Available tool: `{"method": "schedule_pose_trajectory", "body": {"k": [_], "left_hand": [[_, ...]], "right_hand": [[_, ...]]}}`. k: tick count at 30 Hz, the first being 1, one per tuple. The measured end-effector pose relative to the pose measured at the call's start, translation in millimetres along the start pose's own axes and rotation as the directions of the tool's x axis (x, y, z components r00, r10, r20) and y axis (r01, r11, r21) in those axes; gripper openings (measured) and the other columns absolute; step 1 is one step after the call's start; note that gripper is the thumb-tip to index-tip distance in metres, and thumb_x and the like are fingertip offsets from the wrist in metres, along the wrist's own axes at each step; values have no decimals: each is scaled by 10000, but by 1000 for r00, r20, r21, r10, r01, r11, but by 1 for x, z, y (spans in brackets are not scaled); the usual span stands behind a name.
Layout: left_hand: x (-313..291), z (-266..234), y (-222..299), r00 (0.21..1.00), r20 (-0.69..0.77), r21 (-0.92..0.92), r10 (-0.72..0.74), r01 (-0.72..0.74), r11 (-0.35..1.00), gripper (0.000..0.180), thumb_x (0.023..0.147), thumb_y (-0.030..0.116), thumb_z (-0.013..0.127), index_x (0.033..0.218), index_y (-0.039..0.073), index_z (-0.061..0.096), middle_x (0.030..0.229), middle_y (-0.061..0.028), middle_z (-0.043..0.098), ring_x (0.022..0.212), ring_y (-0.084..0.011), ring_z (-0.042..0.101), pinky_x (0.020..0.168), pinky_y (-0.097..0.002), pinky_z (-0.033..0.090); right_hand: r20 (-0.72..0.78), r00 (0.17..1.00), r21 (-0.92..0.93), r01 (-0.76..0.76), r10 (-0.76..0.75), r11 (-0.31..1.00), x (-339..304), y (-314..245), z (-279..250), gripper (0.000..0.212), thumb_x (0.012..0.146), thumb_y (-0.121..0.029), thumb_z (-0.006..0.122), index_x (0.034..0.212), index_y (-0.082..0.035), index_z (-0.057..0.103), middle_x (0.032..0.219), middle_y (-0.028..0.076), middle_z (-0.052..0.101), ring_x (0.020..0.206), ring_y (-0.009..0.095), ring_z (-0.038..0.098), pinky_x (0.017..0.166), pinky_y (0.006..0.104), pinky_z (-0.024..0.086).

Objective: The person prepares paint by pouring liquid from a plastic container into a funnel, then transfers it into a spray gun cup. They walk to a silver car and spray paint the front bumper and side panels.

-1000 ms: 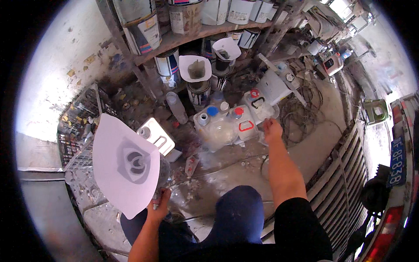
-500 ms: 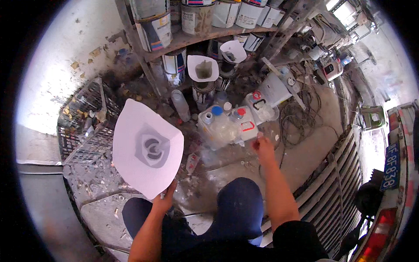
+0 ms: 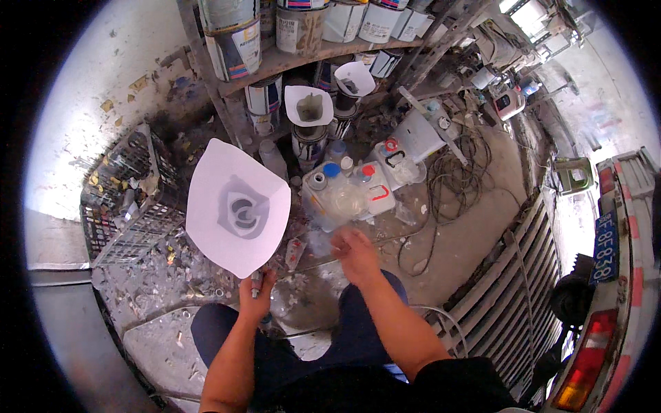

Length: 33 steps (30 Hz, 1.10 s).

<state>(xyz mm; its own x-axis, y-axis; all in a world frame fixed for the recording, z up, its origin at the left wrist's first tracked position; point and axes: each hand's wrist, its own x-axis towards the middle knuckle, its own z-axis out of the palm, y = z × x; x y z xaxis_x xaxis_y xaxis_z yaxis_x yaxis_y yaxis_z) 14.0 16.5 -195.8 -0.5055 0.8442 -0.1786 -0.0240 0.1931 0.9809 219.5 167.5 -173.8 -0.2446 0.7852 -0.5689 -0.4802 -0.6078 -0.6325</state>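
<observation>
A large white paper paint strainer (image 3: 275,220) with a grey mesh centre sits in front of me on the left. Just below its lower edge, my left hand (image 3: 253,292) is closed round a grey metal tool (image 3: 256,283), which looks like a spray gun; the paper hides most of it. My right hand (image 3: 354,256) is above the floor, right of the strainer, with its fingers loosely apart and nothing seen in them. Beyond it stand several white plastic jugs, one with a blue cap (image 3: 332,169) and another with a red handle (image 3: 379,192).
Two more paper strainers (image 3: 297,100) rest on paint cans beneath a shelf (image 3: 289,62) of cans. A black plastic crate (image 3: 131,237) with debris stands left. Coiled cable (image 3: 458,186), a slatted grille (image 3: 506,289) and a vehicle's rear end (image 3: 623,303) lie right.
My right hand has come away from the jugs, leftward and nearer to me. The view has shifted slightly, and the strainer in front of my left hand sits a little higher.
</observation>
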Motion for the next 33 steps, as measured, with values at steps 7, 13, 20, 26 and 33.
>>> {"method": "schedule_pose_trajectory", "body": {"k": [7, 13, 20, 26, 33], "left_hand": [[4, -4, -12, 993, 4, 42, 122, -122, 992, 160, 853, 62, 650, 997, 26, 591, 833, -28, 615, 745, -91, 571, 571, -231, 428], [4, -4, -12, 996, -9, -27, 90, -90, 996, 199, 857, 99, 654, 1036, 31, 600, 853, -26, 636, 750, -97, 579, 585, -239, 436], [8, -6, -23, 997, 12, 21, 72, -72, 997, 210, 857, 116, 650, 1046, 35, 613, 892, -46, 666, 773, -109, 605, 588, -239, 438], [8, -7, -24, 995, 3, 90, 104, -104, 991, 224, 849, 119, 657, 1051, 30, 621, 909, -70, 672, 796, -135, 622, 610, -258, 441], [5, -4, -26, 986, -47, 188, 160, -149, 971, 219, 831, 127, 678, 1018, 30, 618, 842, -56, 653, 723, -143, 589, 622, -271, 439]], "right_hand": [[-63, 981, 143, 188, -181, 972, 22, 24, 28, 180, 886, -177, 595, 1032, -98, 525, 957, 37, 592, 921, 183, 571, 747, 351, 469], [-171, 952, 168, 282, -254, 945, 28, 33, 42, 163, 890, -170, 589, 1008, -96, 505, 952, 41, 590, 909, 185, 572, 742, 354, 470], [-310, 895, 155, 380, -321, 912, 41, 41, 37, 159, 899, -186, 591, 991, -96, 498, 942, 45, 582, 914, 198, 577, 789, 365, 475], [-364, 872, 177, 410, -327, 895, 36, 40, 38, 202, 877, -179, 615, 988, -53, 502, 918, 46, 579, 898, 198, 581, 798, 331, 480], [-307, 868, 30, 419, -390, 908, 41, 24, 11, 207, 825, -129, 624, 966, -18, 523, 894, 69, 578, 849, 183, 588, 750, 294, 500]]}}
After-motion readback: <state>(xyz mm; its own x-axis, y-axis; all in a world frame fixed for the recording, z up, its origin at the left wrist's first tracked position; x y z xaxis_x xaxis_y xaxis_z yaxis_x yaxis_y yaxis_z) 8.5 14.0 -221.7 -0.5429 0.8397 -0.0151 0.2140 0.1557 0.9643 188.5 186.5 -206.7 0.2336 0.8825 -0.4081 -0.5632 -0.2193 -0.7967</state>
